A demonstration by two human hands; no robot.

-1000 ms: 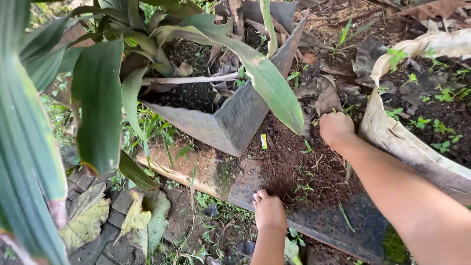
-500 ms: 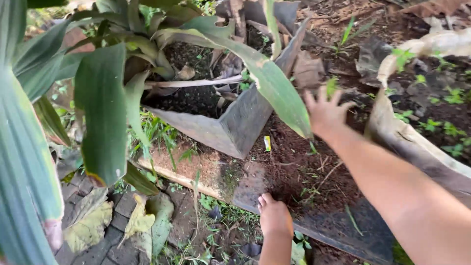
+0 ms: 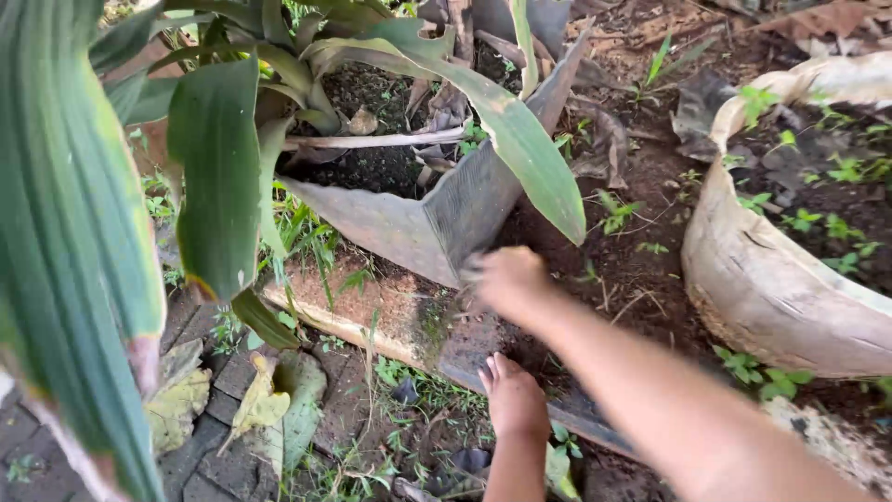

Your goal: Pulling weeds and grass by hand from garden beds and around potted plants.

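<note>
Right hand (image 3: 506, 279) blurred at grey planter (image 3: 446, 232) corner, over soil bed (image 3: 595, 307); finger state indeterminate. Left hand not visible. Weed seedlings (image 3: 618, 214) remain unpulled in soil.

a pale round planter (image 3: 771, 297) with seedlings, yellowed leaves (image 3: 260, 404) on paving.

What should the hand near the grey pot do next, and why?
Probably pinch shut and lift gently: the right hand is blurred, low over the dark soil at the grey planter corner, so whatever is beneath it is hidden. The left hand rests by the slab edge.
</note>
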